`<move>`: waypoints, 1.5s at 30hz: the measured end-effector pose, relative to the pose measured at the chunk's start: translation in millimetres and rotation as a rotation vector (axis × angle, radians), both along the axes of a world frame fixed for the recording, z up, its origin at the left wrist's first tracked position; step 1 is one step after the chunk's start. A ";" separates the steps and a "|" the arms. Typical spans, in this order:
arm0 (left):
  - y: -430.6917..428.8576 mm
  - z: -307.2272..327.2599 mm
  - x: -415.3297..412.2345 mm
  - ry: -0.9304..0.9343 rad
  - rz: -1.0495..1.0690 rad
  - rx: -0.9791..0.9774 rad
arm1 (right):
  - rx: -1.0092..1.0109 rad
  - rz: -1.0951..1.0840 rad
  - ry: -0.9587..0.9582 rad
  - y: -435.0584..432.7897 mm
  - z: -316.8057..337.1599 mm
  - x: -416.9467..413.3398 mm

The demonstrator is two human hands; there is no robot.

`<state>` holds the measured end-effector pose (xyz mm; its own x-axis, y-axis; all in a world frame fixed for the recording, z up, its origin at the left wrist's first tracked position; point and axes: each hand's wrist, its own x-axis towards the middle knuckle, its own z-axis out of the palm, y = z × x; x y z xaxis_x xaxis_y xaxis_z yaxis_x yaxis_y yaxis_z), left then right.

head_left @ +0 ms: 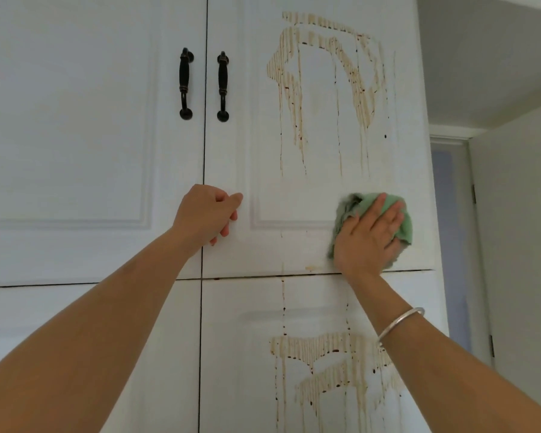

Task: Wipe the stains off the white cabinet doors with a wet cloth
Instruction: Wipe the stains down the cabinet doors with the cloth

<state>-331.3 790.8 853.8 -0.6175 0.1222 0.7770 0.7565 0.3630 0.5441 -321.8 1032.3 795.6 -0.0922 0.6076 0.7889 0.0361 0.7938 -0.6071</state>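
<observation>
Head view: closed upper left door [75, 120], contents hidden, with left door handle [185, 84] and right door handle [222, 86] either side of the centre seam. Left hand [208, 214], fingers curled on nothing, rests against upper right door [231, 135] just beside the seam. Brown drip stains [356, 85] streak that door's panel above green cloth [405, 229], which right hand [369, 239], fingers straight and spread, presses flat near the door's lower right corner; bracelet [398, 325] on that wrist, more lower stains [325, 348] on lower right door [231, 354].

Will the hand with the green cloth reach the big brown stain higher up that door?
Probably yes: the right hand presses the green cloth just below the upper stain, with bare cabinet door between; the top may need a stretch.
</observation>
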 end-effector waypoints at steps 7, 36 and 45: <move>0.7 -2.0 -1.1 0.037 -0.004 0.012 | 0.370 0.000 -0.070 -87.7 -16.3 -15.2; 3.2 -2.0 -1.6 0.017 0.005 0.047 | 0.776 0.098 -0.152 -95.4 -55.2 -10.6; 4.5 -7.0 -1.7 0.063 0.057 0.075 | 0.906 0.042 -0.276 -14.3 -58.6 6.3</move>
